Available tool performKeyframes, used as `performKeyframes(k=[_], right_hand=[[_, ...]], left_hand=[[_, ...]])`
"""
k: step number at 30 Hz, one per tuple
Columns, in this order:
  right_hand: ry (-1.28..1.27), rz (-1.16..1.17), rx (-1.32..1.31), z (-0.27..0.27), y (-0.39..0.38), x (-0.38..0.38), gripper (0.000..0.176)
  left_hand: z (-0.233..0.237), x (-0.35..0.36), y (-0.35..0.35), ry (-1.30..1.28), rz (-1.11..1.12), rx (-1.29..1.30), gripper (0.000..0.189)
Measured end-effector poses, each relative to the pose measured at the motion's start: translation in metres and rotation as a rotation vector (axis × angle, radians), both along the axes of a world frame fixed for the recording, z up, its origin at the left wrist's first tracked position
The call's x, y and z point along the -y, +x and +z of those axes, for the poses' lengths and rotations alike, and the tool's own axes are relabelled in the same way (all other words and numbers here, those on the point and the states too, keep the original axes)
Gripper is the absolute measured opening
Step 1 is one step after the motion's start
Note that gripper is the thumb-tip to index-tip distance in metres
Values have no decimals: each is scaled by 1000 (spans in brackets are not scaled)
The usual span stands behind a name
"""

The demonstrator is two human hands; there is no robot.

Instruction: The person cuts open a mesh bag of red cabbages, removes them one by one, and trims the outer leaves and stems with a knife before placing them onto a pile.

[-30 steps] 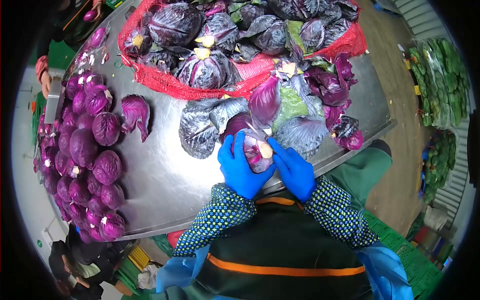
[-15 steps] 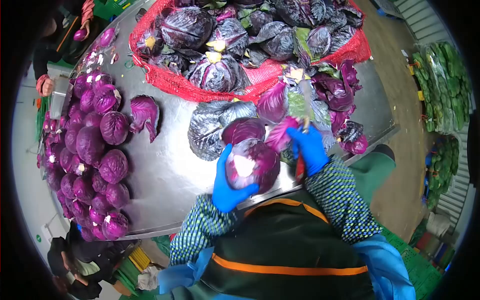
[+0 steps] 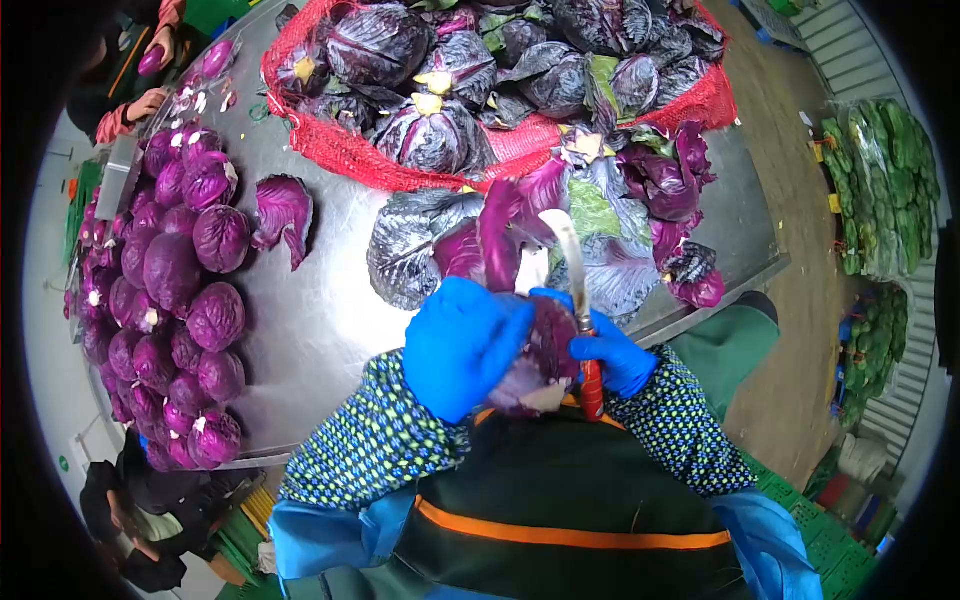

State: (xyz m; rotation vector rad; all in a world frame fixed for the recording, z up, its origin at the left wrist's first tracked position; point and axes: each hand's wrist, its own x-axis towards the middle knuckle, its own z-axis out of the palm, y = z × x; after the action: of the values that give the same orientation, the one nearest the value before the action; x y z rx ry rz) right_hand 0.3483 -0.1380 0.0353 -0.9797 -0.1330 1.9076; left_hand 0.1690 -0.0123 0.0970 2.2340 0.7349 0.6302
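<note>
Both hands are in blue gloves and both are closed. The left hand (image 3: 462,345) is wrapped over a red cabbage (image 3: 548,345), covering most of its left side. The right hand (image 3: 612,358) grips the red handle of a knife (image 3: 575,280), and its fingers also press against the cabbage's right side. The curved blade points up and away from the person, along the cabbage. The cabbage is lifted off the steel table (image 3: 320,335), just over its near edge and close to the person's chest; its pale cut stem faces down toward the apron.

On the table just past that edge lies a heap of stripped outer leaves (image 3: 410,250), dark purple with some green. At the table's far end an open red net sack (image 3: 340,160) holds large untrimmed heads (image 3: 430,135). Along the table's left side is a long pile of small, glossy trimmed heads (image 3: 170,280), with one loose purple leaf (image 3: 285,215) just beside it. At the table's far left corner another person's hand (image 3: 140,105) rests near that pile. Off the table's right side, on the floor, are bagged green vegetables (image 3: 890,170).
</note>
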Motion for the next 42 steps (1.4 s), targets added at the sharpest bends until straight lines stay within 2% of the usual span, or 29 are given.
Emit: performKeyframes(k=[1,3,4,6,8,10,11,13,15,16,17,18,19,20,21,22,23,24,26,27,28,29,30,32,34,36,38,39,42], right_hand=[[10,77,-40,-9,1,3,68],[67,88,-68,-14,-3,0,67],[119,102,-89,-16,-4,-2,65],[126,81,-135,-9,5,-14,61],[75,313,32,-9,17,-20,61],[-32,432,102,0,22,-29,61],[34,346,12,-3,18,-28,61],[97,200,-99,-12,8,-18,64],[109,185,-143,-22,5,-9,65],[132,192,-174,-24,7,-6,67],[110,227,-169,-13,12,-10,67],[113,229,-172,-12,16,-17,67],[122,283,-120,-13,21,-26,69],[120,330,-70,-14,26,-33,72],[148,400,-74,-13,29,-44,65],[214,469,62,-14,31,-56,59],[180,460,95,-19,28,-60,60],[156,444,129,-27,26,-66,60],[87,203,460,-31,16,-61,57],[32,181,614,-35,17,-56,49],[21,175,613,-37,14,-44,49],[113,14,790,-33,9,-28,47],[202,-133,958,-21,2,-13,46],[128,-47,1102,4,5,5,47],[161,169,1490,14,4,27,47],[220,85,1554,11,-3,40,47],[228,184,1584,9,-9,46,46],[259,104,1600,-1,-13,47,46],[253,123,1658,-5,-14,47,46]], left_hand=[[-8,-11,-3,0,55,60,15],[-22,-41,-13,-584,406,104,12],[-60,-68,-38,-584,432,45,15],[-34,-62,-53,-211,321,-27,20],[26,-19,-19,-216,40,113,27],[30,1,-2,-36,-165,-19,32],[17,3,-7,-25,-148,-18,32],[-23,1,-20,-254,-113,125,25],[-22,-6,-28,-631,227,142,18],[-37,-19,-36,-513,360,92,13],[-53,-37,-50,-716,489,1,13],[-55,-54,-63,-189,326,-267,26],[-55,-49,-68,-15,242,-256,38],[-24,-41,-53,149,149,-244,51],[-4,-37,-39,-120,-171,-76,74],[15,-26,-25,-116,-399,-176,87],[3,-13,-14,-171,-457,-214,98],[-35,-3,-11,-211,-472,-126,102],[-72,8,-16,-248,-245,-138,103],[-75,17,-13,-243,-260,-138,103],[-79,32,-7,-206,-90,-147,102],[-82,45,0,-178,83,-155,102],[-80,50,10,-177,146,-215,100],[-77,53,23,-135,182,-267,97],[-91,48,26,-148,162,-169,96],[-90,42,29,-167,133,-83,95],[-81,42,31,-233,145,-255,93],[-81,44,34,-194,154,-306,92],[-82,44,38,-259,198,-283,92]])
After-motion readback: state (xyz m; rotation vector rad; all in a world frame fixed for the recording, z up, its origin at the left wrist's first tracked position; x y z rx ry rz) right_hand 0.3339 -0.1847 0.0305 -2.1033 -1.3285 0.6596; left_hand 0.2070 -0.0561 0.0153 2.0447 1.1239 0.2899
